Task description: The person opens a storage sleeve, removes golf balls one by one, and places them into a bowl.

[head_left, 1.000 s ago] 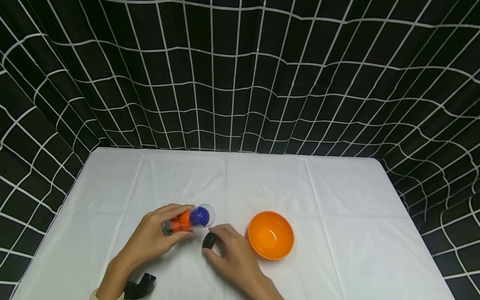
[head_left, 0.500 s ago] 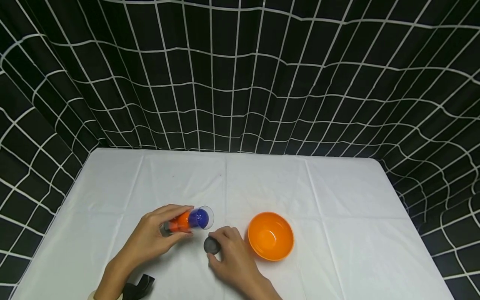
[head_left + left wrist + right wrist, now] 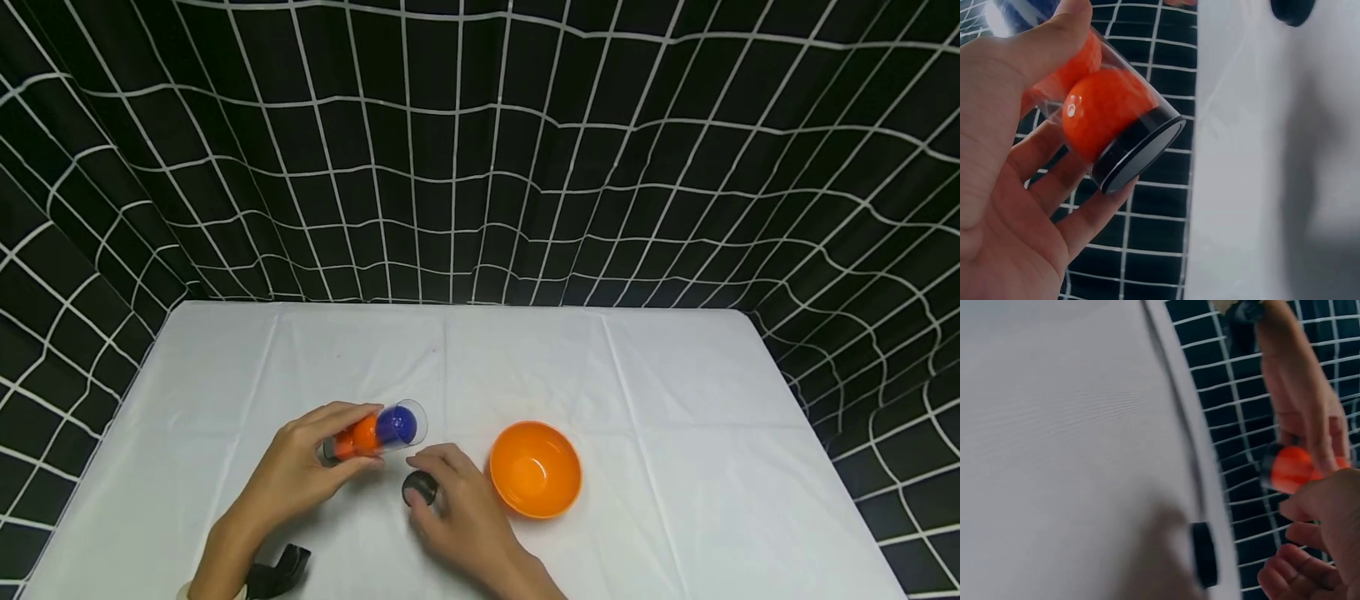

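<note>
My left hand (image 3: 311, 454) grips a clear plastic tube (image 3: 1132, 78) tilted above the white table. Inside it sit orange balls (image 3: 1107, 109) and, towards the uncapped end, a blue ball (image 3: 397, 425). A black cap (image 3: 1138, 150) closes the tube's other end, by the left fingers. Lower and to the right, a loose round black cap (image 3: 422, 485) lies flat on the cloth. My right hand (image 3: 468, 512) hovers over that cap with thumb and fingers spread; its thumb overlaps the cap in the head view, while the right wrist view shows them apart.
An orange bowl (image 3: 536, 469) stands on the white tablecloth (image 3: 690, 417), just right of my right hand. A dark device (image 3: 279, 573) is at my left wrist. Black curtains with a white grid (image 3: 465, 150) surround the table's back and sides.
The right hand pinched the black cap a second ago; the cap now lies on the table and the fingers have let go. The left hand still holds the tube, slightly more upward-tilted.
</note>
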Available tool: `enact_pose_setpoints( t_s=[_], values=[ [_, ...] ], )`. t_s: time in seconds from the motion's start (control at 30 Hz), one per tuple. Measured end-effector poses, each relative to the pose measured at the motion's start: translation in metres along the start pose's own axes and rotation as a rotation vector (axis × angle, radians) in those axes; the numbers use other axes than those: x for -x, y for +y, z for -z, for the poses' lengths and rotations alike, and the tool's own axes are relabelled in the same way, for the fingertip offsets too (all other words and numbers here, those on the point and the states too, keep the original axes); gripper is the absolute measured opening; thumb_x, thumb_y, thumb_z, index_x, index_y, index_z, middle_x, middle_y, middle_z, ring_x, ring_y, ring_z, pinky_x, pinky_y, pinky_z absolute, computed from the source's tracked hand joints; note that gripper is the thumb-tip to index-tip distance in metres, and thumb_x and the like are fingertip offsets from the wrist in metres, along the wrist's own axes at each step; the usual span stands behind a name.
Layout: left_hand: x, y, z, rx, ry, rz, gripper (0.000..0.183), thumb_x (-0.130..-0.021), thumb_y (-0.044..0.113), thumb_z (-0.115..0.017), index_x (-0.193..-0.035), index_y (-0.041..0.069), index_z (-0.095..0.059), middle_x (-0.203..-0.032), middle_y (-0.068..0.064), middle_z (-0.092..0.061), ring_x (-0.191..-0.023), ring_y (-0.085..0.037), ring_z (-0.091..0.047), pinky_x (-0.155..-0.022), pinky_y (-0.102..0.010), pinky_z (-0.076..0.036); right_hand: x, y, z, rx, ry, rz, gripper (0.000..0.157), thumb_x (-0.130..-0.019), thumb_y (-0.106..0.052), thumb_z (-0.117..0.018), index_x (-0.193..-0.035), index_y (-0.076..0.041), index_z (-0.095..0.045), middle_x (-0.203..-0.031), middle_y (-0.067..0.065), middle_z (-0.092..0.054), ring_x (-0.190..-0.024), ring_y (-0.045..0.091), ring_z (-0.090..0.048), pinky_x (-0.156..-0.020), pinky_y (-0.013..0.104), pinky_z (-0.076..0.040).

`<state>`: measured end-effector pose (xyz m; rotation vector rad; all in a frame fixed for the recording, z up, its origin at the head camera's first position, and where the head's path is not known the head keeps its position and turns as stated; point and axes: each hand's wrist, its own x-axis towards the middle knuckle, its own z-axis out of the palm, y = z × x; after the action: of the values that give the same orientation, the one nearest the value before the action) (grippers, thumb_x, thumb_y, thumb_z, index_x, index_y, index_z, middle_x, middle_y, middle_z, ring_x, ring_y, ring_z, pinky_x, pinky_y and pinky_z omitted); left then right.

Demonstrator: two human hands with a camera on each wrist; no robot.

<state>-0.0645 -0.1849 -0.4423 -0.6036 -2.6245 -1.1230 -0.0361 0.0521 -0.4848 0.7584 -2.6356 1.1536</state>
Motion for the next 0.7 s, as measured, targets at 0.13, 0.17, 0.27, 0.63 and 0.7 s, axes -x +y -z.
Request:
enact_pose_setpoints(
  t_s=[0.13, 0.17, 0.27, 0.63, 0.7],
  values=[
    [-0.008, 0.006, 0.007, -0.015, -0.011, 0.01, 0.059, -0.073, 0.03, -0.091, -0.128, 0.03, -0.069, -0.117, 0.012, -0.072, -0.108, -0.008, -0.068, -0.094, -0.029, -0.057, -0.005, -0.006, 0.014, -0.101, 0.103, 0.085, 0.033, -0.091, -0.013, -0.072, -0.124, -0.015, -0.067, -0.113, -0.001, -0.067, -0.098, 0.011, -0.068, -0.091, 0.023, -0.057],
    [-0.009, 0.008, 0.009, -0.023, -0.017, 0.018, 0.059, -0.074, 0.033, -0.09, -0.128, 0.032, -0.068, -0.117, 0.013, -0.071, -0.109, -0.008, -0.068, -0.095, -0.03, -0.057, -0.006, -0.007, 0.018, -0.119, 0.127, 0.102, 0.035, -0.091, -0.011, -0.071, -0.125, -0.016, -0.066, -0.112, -0.001, -0.068, -0.096, 0.012, -0.068, -0.09, 0.023, -0.057],
    [-0.011, 0.013, 0.012, -0.065, -0.028, 0.037, 0.059, -0.075, 0.038, -0.089, -0.129, 0.036, -0.067, -0.118, 0.015, -0.07, -0.112, -0.007, -0.066, -0.095, -0.034, -0.057, -0.009, -0.009, 0.029, -0.156, 0.183, 0.129, 0.037, -0.09, -0.007, -0.071, -0.127, -0.014, -0.065, -0.11, 0.0, -0.069, -0.093, 0.013, -0.069, -0.089, 0.022, -0.058],
    [0.0, 0.026, 0.011, -0.22, -0.041, -0.029, 0.058, -0.071, 0.036, -0.092, -0.125, 0.036, -0.071, -0.115, 0.012, -0.071, -0.109, -0.012, -0.063, -0.097, -0.045, -0.054, -0.008, -0.009, 0.043, -0.519, 0.108, -0.058, 0.045, -0.091, -0.012, -0.074, -0.133, -0.01, -0.06, -0.125, 0.01, -0.063, -0.109, 0.022, -0.067, -0.094, 0.033, -0.059],
    [0.0, 0.029, 0.013, -0.244, -0.031, -0.046, 0.057, -0.072, 0.036, -0.091, -0.125, 0.037, -0.071, -0.113, 0.012, -0.071, -0.109, -0.012, -0.062, -0.098, -0.043, -0.051, -0.009, -0.008, 0.043, -0.594, 0.085, -0.075, 0.044, -0.092, -0.011, -0.074, -0.133, -0.008, -0.059, -0.127, 0.014, -0.06, -0.11, 0.023, -0.067, -0.093, 0.035, -0.06]
  ],
)
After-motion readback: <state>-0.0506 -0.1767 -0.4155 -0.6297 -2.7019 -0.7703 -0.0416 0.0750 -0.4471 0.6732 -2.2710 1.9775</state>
